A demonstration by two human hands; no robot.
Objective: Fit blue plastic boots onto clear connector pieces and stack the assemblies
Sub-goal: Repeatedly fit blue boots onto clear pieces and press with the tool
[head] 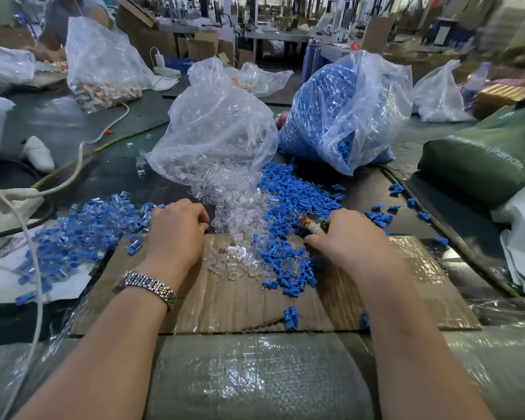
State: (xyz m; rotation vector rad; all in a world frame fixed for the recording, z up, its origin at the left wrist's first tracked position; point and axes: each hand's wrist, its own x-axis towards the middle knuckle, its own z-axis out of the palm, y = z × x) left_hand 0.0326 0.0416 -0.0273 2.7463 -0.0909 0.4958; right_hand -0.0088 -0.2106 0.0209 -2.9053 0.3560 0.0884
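Small clear rigid-plastic connector pieces, likely light and slippery; best pinched by the sides. Soft-looking blue plastic boots, likely forgiving. Left hand curled, contents hidden; right hand gripping a small indistinct object.

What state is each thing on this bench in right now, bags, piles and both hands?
Clear bag: open, connector pieces spilling out toward the cardboard.
Blue bag: open at the bottom, boots spilling out.
Finished pile: loose heap at the left, not stacked.
Loose boots: scattered.
Cardboard: flat, partly covered with parts.
Left hand: fingers curled; whether it holds anything is hidden.
Right hand: grips a small tool-like thing.
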